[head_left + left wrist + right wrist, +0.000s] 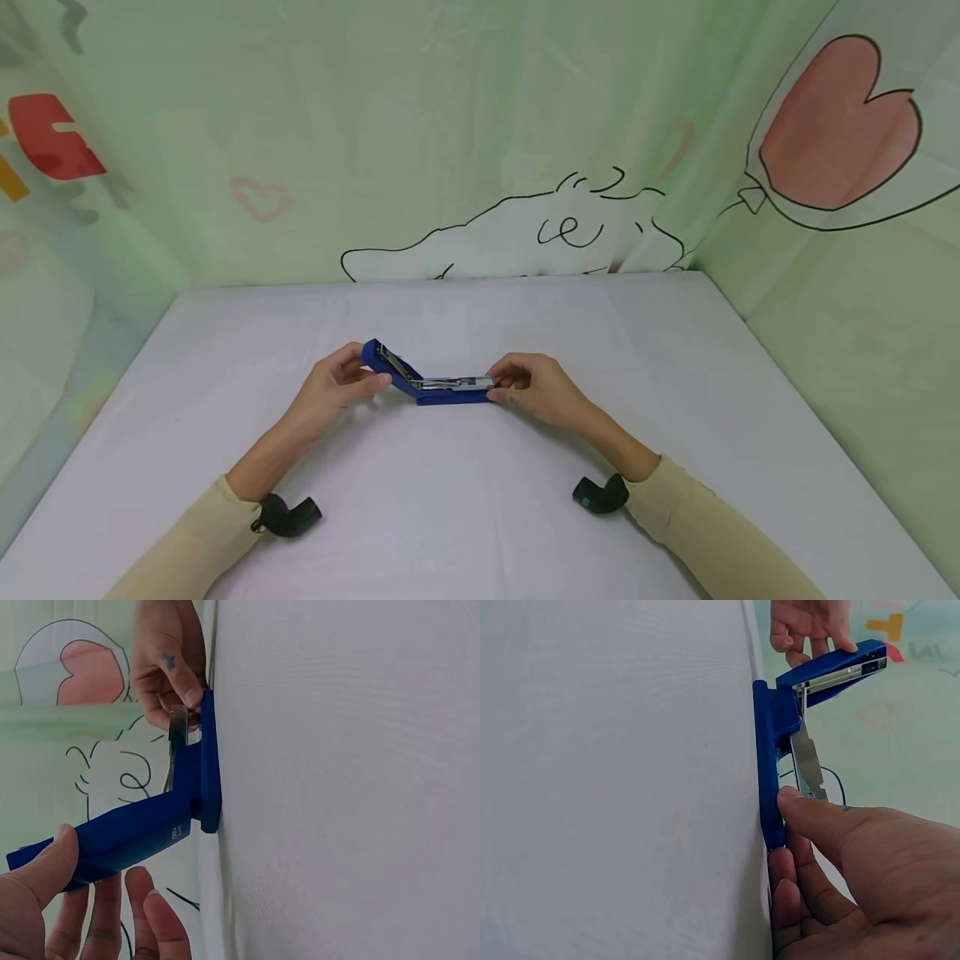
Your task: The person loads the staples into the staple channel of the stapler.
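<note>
Stapler (453, 399), blue: I have it near the middle of the white surface (465, 500), between the two hands, its top cover (135, 832) swung up and slanting away to the left. The silver magazine (459, 383) is exposed, running along above the base (767, 750). From here I can't tell whether the base lies fully flat on the surface.

My left wrist feed shows the left hand (337, 379) pinching the raised end of the cover, thumb on one side and fingers on the other. On the opposite side, I see the right hand (540, 390) pinching the free end of the base, its thumb reaching in beneath the magazine.

Each beige sleeve (678, 504) has a black fitting (292, 518) at its cuff. Behind the surface I get a pale green backdrop (337, 125) with line drawings, and a heart (840, 125) at upper right.
</note>
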Action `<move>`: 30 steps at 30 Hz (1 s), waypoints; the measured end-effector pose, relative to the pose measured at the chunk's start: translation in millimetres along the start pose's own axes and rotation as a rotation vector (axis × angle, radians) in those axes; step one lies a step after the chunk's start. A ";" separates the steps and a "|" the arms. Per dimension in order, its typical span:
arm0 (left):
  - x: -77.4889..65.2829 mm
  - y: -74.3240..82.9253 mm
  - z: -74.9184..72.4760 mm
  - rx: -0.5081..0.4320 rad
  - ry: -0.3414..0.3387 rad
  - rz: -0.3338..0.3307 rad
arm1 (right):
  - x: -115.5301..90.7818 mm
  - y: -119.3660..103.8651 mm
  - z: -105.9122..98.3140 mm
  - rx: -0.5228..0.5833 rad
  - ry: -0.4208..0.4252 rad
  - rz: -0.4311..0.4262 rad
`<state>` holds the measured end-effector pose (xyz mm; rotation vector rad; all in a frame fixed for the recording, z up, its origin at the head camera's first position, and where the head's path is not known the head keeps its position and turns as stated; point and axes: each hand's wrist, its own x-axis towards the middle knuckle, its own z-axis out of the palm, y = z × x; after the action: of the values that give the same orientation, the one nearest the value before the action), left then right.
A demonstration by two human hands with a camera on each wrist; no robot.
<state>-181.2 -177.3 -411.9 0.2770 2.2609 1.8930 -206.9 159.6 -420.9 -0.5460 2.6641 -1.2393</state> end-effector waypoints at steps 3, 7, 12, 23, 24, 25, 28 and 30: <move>0.7 0.3 0.8 0.002 -0.003 0.006 | 0.3 0.1 0.4 -0.006 0.001 0.004; 2.0 0.8 1.8 0.003 -0.005 0.006 | 0.2 -0.1 0.3 -0.010 0.001 -0.002; 2.7 1.9 3.5 0.003 0.000 0.004 | 0.0 -1.6 0.0 -0.009 0.002 -0.004; 3.2 2.6 9.7 -0.002 0.011 0.021 | -0.4 -1.7 0.0 -0.009 0.006 -0.005; 3.2 2.4 10.2 0.000 0.013 0.020 | -0.6 -1.8 -0.1 -0.009 0.006 -0.005; 3.0 2.2 10.6 0.000 0.016 0.019 | -0.7 -1.8 -0.1 -0.009 0.006 -0.005; 2.5 1.8 12.0 0.002 0.021 0.019 | -1.1 -1.6 -0.1 -0.006 0.006 -0.005; 2.2 1.7 12.8 0.006 0.024 0.021 | -1.3 -1.4 0.0 -0.005 0.005 -0.006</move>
<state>-180.0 -164.2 -412.5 0.2812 2.2880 1.9100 -205.3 159.2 -419.8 -0.5531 2.6723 -1.2381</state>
